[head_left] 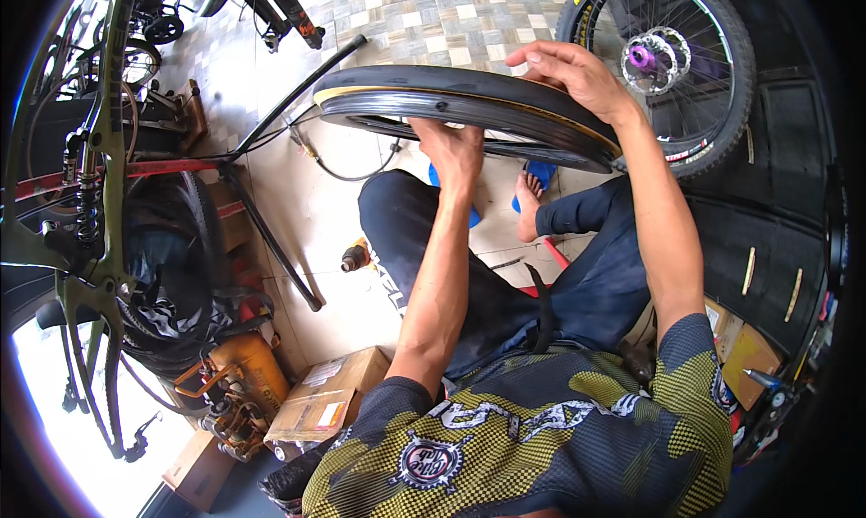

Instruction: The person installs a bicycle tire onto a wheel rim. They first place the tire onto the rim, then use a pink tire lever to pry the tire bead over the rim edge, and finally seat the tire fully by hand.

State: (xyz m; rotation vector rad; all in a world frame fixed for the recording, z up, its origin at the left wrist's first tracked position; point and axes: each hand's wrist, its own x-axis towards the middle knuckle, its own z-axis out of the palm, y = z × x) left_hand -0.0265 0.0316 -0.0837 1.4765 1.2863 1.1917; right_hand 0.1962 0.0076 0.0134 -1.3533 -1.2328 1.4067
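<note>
In front of me a bicycle wheel [397, 107] is held up, tilted and seen nearly edge-on. A black tyre [424, 78] with a tan edge lies along its black rim, and a small dark hole shows in the rim. My left hand [448, 152] grips the rim from below, its fingertips partly hidden behind it. My right hand [582, 80] rests at the top right of the tyre, with fingers stretched out over it and not wrapped round.
Another bicycle wheel [741, 76] with a purple hub leans at the right. A green bicycle frame [108, 184] stands at the left. A black stand leg [275, 238], a cardboard box [329, 392] and an orange compressor [248, 365] are on the left side. A drill-like tool [354, 256] lies by my knee.
</note>
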